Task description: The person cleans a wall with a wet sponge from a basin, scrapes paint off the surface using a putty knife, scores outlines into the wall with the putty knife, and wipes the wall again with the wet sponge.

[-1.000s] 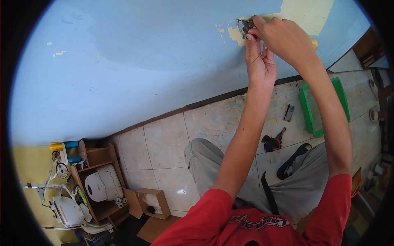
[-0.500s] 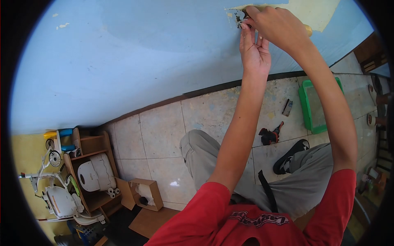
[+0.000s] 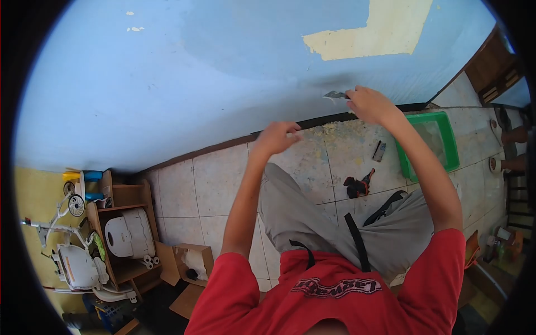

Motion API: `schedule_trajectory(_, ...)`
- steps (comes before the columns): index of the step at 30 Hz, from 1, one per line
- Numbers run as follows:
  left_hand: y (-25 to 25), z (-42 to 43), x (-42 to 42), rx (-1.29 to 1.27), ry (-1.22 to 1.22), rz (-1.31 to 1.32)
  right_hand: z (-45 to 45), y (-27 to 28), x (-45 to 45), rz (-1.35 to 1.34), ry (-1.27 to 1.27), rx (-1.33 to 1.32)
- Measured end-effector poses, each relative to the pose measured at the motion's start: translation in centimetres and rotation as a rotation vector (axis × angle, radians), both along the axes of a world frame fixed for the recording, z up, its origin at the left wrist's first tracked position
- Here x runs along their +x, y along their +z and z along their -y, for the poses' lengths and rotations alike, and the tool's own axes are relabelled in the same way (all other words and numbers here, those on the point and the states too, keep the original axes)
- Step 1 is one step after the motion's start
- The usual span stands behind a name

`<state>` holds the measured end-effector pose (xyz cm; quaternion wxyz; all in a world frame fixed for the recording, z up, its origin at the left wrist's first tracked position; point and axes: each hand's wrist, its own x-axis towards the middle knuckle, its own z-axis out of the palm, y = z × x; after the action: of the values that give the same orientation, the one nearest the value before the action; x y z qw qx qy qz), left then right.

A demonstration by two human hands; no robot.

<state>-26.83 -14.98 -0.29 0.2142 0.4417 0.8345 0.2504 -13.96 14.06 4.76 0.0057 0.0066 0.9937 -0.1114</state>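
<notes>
My right hand (image 3: 369, 104) grips a scraper (image 3: 336, 95) with a flat grey blade pointing left, held just in front of the light blue wall (image 3: 167, 84). Its handle is mostly covered by my fingers. My left hand (image 3: 274, 138) hovers lower and to the left, near the base of the wall; its fingers are loosely bent and apart, and nothing shows in them. Above both hands, a pale yellow patch (image 3: 357, 43) with ragged edges shows where the blue paint is off.
Paint crumbs (image 3: 335, 133) litter the tiled floor by the wall. A green tray (image 3: 453, 146), a small grey flat tool (image 3: 379, 151) and a black-and-orange object (image 3: 359, 184) lie on the right. A wooden shelf (image 3: 146, 192) and an open cardboard box (image 3: 206, 259) stand left. Another person's feet (image 3: 496, 164) are at far right.
Both hands have come down from the yellow patch's edge, where they were together. They are now apart, the left hand lower and to the left, the right hand still with the scraper.
</notes>
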Motion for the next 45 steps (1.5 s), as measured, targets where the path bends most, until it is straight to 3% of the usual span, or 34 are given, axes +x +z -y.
schedule_trajectory(1,2.5,0.7,-1.0,0.077,0.072,-0.094,-0.5,-2.6,-0.1,0.005,-0.009,-0.005)
schedule_trajectory(2,5.6,1.0,-1.7,0.151,0.148,-0.179,-1.3,-5.6,-0.4,0.198,-0.069,0.011)
schedule_trajectory(3,8.9,1.1,-2.0,0.288,0.202,-0.248,-1.7,-6.8,-0.4,0.385,-0.127,0.033)
schedule_trajectory(4,12.2,0.9,-2.7,0.345,0.231,-0.432,-1.6,-6.3,-0.1,0.381,-0.136,0.038)
schedule_trajectory(6,17.3,0.7,-5.2,0.552,0.238,-0.836,-0.3,-5.4,0.8,0.557,-0.482,-0.662)
schedule_trajectory(7,18.8,0.9,-7.1,0.62,0.183,-1.084,-0.2,-6.4,1.3,0.561,-0.483,-0.661)
schedule_trajectory(8,20.0,0.8,-9.5,0.691,0.121,-1.338,-0.9,-8.1,1.6,0.305,-0.39,-0.346)
schedule_trajectory(9,20.7,0.8,-11.9,0.693,0.121,-1.336,-1.2,-9.1,1.8,0.055,-0.29,-0.035)
schedule_trajectory(10,21.0,0.8,-14.2,0.703,0.048,-1.531,-0.6,-6.9,1.4,0.059,-0.289,-0.035)
schedule_trajectory(11,21.0,0.9,-15.4,0.708,-0.029,-1.725,0.4,-2.4,0.7,0.229,-0.342,-0.426)
schedule_trajectory(12,20.8,0.9,-15.7,0.711,-0.029,-1.717,0.8,0.0,0.3,0.397,-0.393,-0.819)
schedule_trajectory(13,20.6,0.7,-16.0,0.733,-0.05,-1.776,-0.1,-0.3,-0.4,0.397,-0.4,-0.817)
schedule_trajectory(15,20.2,0.4,-16.6,0.755,-0.075,-1.832,-1.8,-1.1,-2.3,-0.316,-0.06,-0.27)
schedule_trajectory(16,20.2,0.4,-16.9,0.782,-0.074,-1.84,-1.3,0.5,-2.6,-0.313,-0.061,-0.273)
schedule_trajectory(18,19.7,0.6,-17.3,0.795,-0.066,-1.836,-0.9,4.2,-3.1,-0.39,-0.177,0.189)
schedule_trajectory(21,19.8,0.5,-17.7,0.825,-0.071,-1.865,-0.6,5.7,-4.5,-0.4,-0.162,0.301)
schedule_trajectory(37,19.8,0.9,-17.6,0.74,-0.052,-1.913,1.3,4.5,-5.7,-0.391,-0.264,0.212)
schedule_trajectory(43,19.7,0.9,-18.1,0.711,-0.047,-1.918,2.5,5.4,-5.7,-0.375,-0.25,0.329)
schedule_trajectory(45,19.7,0.9,-18.1,0.721,-0.033,-1.943,3.1,5.1,-5.7,-0.356,-0.345,0.187)
